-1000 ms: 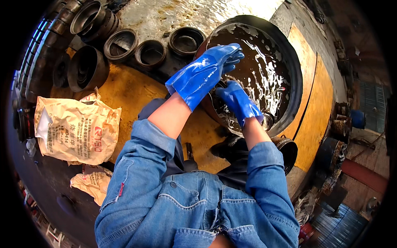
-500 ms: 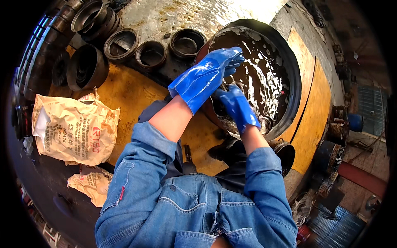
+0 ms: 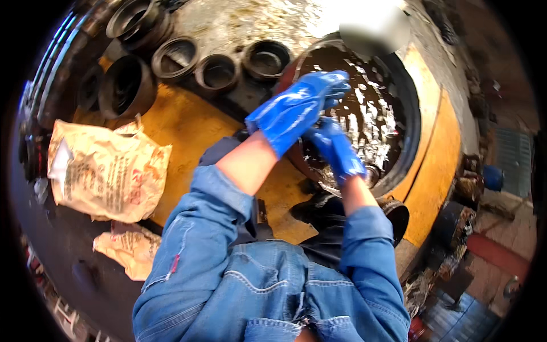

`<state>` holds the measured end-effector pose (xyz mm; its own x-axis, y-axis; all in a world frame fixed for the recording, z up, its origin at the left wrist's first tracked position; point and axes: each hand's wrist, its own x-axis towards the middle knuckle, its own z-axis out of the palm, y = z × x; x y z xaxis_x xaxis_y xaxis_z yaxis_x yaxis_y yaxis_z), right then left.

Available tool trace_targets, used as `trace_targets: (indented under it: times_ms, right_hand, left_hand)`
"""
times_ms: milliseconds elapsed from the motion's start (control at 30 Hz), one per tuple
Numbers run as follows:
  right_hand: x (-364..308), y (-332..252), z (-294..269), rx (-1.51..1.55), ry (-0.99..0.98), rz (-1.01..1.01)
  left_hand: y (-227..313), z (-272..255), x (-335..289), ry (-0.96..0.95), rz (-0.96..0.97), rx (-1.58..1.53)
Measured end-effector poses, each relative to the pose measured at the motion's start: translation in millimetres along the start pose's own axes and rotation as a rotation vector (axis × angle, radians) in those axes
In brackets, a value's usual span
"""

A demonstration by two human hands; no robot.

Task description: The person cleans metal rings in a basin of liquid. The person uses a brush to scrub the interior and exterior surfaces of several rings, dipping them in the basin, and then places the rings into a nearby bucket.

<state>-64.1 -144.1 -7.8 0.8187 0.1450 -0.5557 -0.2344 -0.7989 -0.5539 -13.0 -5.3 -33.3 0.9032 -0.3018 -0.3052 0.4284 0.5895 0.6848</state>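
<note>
Both my hands wear long blue rubber gloves over a round dark tub (image 3: 411,122) of dark liquid, with bright reflections on its surface. My left hand (image 3: 313,94) reaches across the tub's left side, its fingers stretched toward the right and a little bent; it is open, as far as the blur shows. Just below it, my right hand (image 3: 333,145) is closed near the tub's near-left inside edge, fingers pointing up and left under the left glove. Whatever the right fingers hold is hidden by the gloves and the blur.
Several dark metal rings and rims, one a round rim (image 3: 266,59), stand left of the tub. A crumpled paper sack (image 3: 108,171) lies at left, with a smaller paper piece (image 3: 128,249) below. Yellow boards (image 3: 436,165) flank the tub. A blurred pale spot (image 3: 373,25) covers its far rim.
The view has shifted slightly, and the surroundings sit a little further right. Both gloves stay close together over the tub, now blurred. A pale round blur has appeared at the top right.
</note>
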Motion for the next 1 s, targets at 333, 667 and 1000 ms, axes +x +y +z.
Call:
trace_targets:
  times_ms: [333, 667, 1000]
  right_hand:
    - [4.4, 78.2, 13.4, 0.043, -0.1, 0.162]
    - [21.4, 212.3, -3.4, 0.46, -0.043, -0.062]
    - [13.3, 77.1, 15.7, 0.37, -0.004, -0.063]
  left_hand:
    - [40.4, 8.4, -89.3, -0.093, 0.179, 0.266]
    - [25.9, 11.1, -61.2, -0.095, 0.227, 0.089]
    - [7.5, -11.5, -11.6, -0.143, 0.163, 0.091]
